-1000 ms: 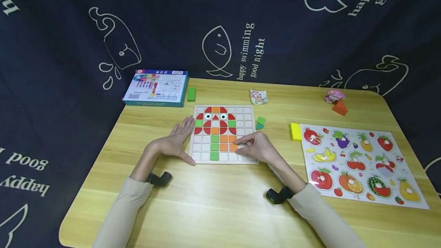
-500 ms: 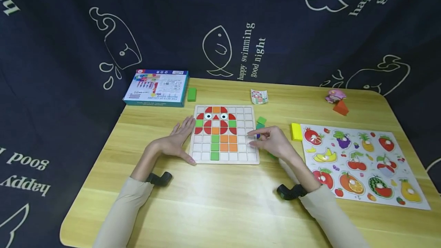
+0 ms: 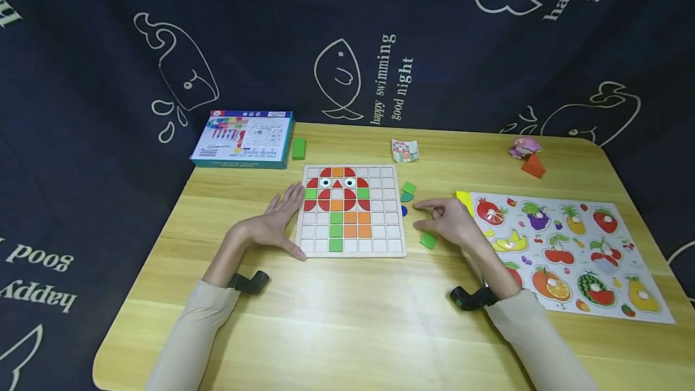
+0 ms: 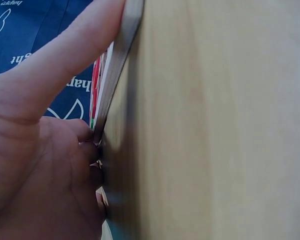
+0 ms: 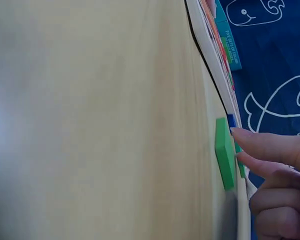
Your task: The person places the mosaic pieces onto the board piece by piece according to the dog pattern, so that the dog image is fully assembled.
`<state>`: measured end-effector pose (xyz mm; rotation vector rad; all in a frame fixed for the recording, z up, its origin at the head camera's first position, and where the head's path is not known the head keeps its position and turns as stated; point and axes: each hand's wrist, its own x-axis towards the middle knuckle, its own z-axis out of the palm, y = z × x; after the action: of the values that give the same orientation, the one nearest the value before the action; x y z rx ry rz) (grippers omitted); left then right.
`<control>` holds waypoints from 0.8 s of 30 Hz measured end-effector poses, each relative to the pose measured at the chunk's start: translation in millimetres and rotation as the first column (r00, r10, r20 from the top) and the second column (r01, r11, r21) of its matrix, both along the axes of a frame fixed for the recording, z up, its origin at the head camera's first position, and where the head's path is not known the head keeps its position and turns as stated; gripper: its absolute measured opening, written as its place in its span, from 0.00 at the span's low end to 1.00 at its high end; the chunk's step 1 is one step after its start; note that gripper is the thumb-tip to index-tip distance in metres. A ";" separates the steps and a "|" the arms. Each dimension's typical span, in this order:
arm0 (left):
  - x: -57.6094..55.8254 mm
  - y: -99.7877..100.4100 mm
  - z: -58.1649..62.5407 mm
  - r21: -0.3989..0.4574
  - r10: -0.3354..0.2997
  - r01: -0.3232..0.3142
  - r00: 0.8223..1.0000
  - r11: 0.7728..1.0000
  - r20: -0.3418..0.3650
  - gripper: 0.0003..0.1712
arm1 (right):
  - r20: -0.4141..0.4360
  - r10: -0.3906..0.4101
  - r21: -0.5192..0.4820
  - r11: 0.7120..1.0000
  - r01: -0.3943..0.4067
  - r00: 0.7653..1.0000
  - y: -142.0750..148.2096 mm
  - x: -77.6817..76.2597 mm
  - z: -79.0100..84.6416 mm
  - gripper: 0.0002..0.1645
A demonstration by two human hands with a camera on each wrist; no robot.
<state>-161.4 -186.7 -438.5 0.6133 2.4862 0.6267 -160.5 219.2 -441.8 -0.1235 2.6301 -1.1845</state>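
A square grid board (image 3: 380, 232) lies on the table, with red, orange and green tiles and two eye tiles set in a bird-like pattern. My left hand (image 3: 271, 223) rests along the board's left edge, fingers spread and straight, thumb at the near corner. In the left wrist view the thumb (image 4: 65, 60) touches the board's side. Right of the board my right hand (image 3: 447, 222) hovers with index finger and thumb apart, holding nothing. Close to it are a green square tile (image 3: 428, 240), a blue piece (image 3: 404, 211), a teal piece (image 3: 406, 197) and another green tile (image 3: 409, 187).
A fruit puzzle board (image 3: 575, 258) lies at the right, beside a yellow block (image 3: 464, 199). Behind the grid board are a picture card (image 3: 405, 151), a green block (image 3: 298, 149) and a flat box (image 3: 241, 139). A pink toy (image 3: 525, 147) and an orange-red piece (image 3: 534, 166) sit far right.
My right hand has drawn away from the orange tiles, moving right past the board's edge to the loose pieces. An orange tile now lies uncovered in the grid. The left hand stays put.
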 end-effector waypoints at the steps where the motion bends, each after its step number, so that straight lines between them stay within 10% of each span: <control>1: -0.1 0.1 -0.1 0.000 0.000 0.000 1.000 1.000 0.000 0.85 | -0.005 -0.002 -0.011 1.000 0.002 1.000 -1.4 -2.5 -0.7 0.24; 24: -0.1 -1.5 -1.1 0.023 -0.019 0.019 1.000 1.000 -0.010 0.85 | -0.077 0.039 0.090 0.995 -0.032 0.996 -14.5 -36.2 1.1 0.15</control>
<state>-161.6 -188.2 -439.6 0.6497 2.4822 0.6471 -196.7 204.7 -440.8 -0.2028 2.7313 -1.0708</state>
